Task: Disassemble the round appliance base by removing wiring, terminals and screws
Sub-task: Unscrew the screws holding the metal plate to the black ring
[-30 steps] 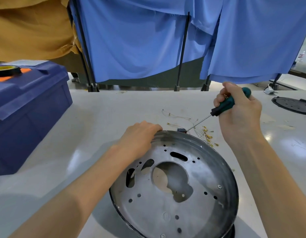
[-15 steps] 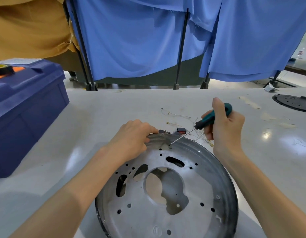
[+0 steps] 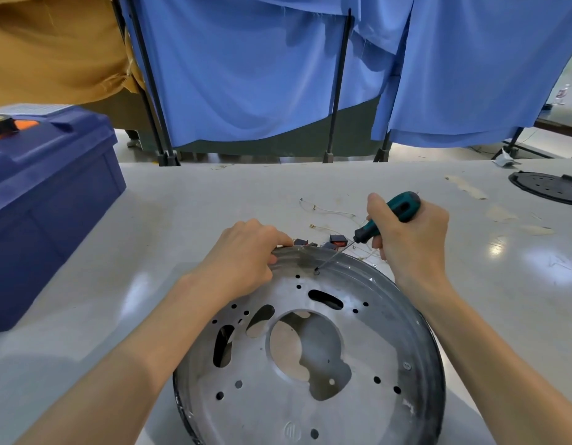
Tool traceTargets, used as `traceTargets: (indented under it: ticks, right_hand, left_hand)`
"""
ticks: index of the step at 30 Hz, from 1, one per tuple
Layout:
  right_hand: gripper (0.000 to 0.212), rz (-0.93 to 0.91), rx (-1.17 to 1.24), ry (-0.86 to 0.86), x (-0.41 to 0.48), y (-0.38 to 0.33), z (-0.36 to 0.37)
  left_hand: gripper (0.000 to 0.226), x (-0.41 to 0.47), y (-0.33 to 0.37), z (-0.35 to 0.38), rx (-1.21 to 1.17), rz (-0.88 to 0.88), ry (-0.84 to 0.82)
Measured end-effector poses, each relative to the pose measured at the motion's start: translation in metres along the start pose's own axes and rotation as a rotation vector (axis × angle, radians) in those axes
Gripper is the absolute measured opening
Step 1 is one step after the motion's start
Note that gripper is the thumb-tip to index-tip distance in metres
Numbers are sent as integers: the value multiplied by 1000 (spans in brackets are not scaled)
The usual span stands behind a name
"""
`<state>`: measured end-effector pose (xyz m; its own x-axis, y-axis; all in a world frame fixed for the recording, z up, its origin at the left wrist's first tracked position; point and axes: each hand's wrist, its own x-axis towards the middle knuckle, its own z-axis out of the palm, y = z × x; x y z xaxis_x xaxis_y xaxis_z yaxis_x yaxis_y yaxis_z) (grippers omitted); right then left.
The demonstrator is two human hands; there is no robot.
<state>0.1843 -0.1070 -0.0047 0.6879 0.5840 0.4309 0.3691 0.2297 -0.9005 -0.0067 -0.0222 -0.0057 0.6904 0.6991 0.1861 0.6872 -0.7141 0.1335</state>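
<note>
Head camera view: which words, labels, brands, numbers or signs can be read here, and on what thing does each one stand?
No word, brand or number can be read in this view.
Round silver metal appliance base: a stamped round mark near its near edge, a sign with no letters that can be read.
Dark blue plastic toolbox: a pale sheet lies on its lid, too blurred to read.

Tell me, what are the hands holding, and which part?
The right hand grips the screwdriver by its green handle. The left hand holds the round metal base at its far rim.
</note>
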Motion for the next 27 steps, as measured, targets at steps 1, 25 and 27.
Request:
traceTargets:
  ticks: [1, 25, 27]
  right_hand:
    - [32, -2, 0, 2, 0, 0, 0]
    - [38, -184, -109, -161, -1, -19, 6]
    - [38, -216, -99, -263, 0, -25, 10]
  left_hand:
    - [46, 0, 0, 0, 3, 0, 1]
    - [47, -1, 3, 0, 15, -11, 0]
    - [48, -1, 3, 0, 5, -22, -6]
